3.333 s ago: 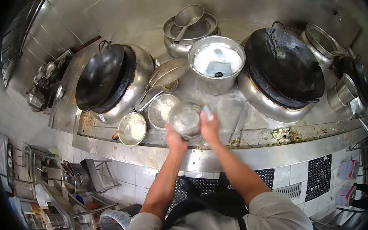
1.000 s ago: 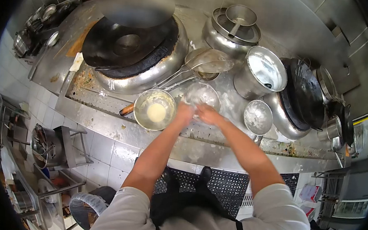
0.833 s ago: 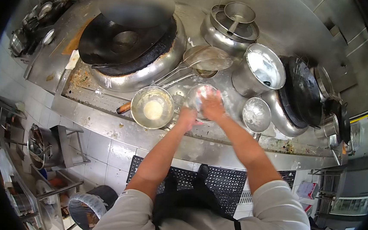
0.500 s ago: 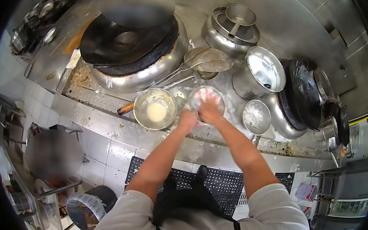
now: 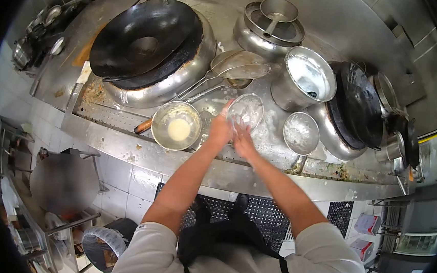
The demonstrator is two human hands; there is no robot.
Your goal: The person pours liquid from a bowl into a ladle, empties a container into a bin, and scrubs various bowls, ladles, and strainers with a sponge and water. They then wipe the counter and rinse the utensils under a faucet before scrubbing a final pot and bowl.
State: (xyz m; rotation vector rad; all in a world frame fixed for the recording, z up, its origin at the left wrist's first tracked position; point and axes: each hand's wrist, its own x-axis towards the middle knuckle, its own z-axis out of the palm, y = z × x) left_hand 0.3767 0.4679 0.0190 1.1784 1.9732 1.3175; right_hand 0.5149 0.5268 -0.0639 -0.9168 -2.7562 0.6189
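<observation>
My left hand (image 5: 220,130) grips the left rim of a small steel bowl (image 5: 248,109), which is tilted up over the wet steel wok range (image 5: 125,147). My right hand (image 5: 242,142) presses at the bowl's lower rim, closed around a pale scrubbing pad that is mostly hidden by the fingers. Left of my hands sits a steel bowl with yellowish residue (image 5: 177,126). To the right a soapy steel bowl (image 5: 301,132) lies on the range.
A big black wok (image 5: 144,41) sits at the back left and another wok (image 5: 357,104) leans at the right. A tall steel pot (image 5: 310,78), ladles (image 5: 236,68) and a lidded pot (image 5: 271,25) stand behind. A lined bin (image 5: 103,243) stands on the floor at the left.
My hands have left the soapy bowl at the right and taken up this one. The right hand slid from inside the bowl down to its lower rim; the bowl tipped up more.
</observation>
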